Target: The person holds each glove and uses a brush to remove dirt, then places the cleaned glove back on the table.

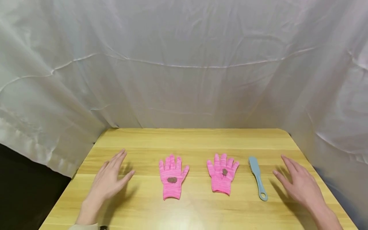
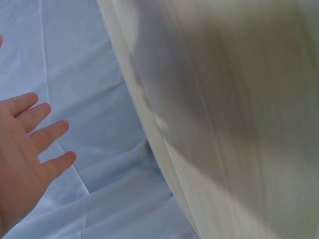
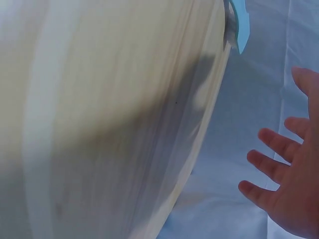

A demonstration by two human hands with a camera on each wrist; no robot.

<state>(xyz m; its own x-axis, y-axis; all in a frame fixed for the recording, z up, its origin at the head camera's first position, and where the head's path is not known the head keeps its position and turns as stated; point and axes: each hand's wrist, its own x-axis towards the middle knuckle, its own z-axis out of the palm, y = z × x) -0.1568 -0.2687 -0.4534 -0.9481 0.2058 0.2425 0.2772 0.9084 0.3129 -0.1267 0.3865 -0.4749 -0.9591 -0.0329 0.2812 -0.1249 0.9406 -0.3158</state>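
Two pink knit gloves lie flat on the wooden table (image 1: 195, 214), fingers pointing to the far side. The left glove (image 1: 172, 171) has a brown smudge across its middle; the right glove (image 1: 221, 183) carries a smaller brown spot. To their right lies a light blue brush (image 1: 258, 180), bristles facing left, its handle with a hole at the near end. My left hand (image 1: 107, 182) hovers over the table left of the gloves, fingers extended and holding nothing. On the other side, my right hand (image 1: 302, 183) is held above the table right of the brush, also with nothing in it.
A pale grey cloth curtain (image 1: 195, 92) hangs behind the table and along both sides. At the lower left is a black area (image 1: 26, 188) beyond the table's edge. In the right wrist view, part of the blue brush (image 3: 241, 25) shows at the top.
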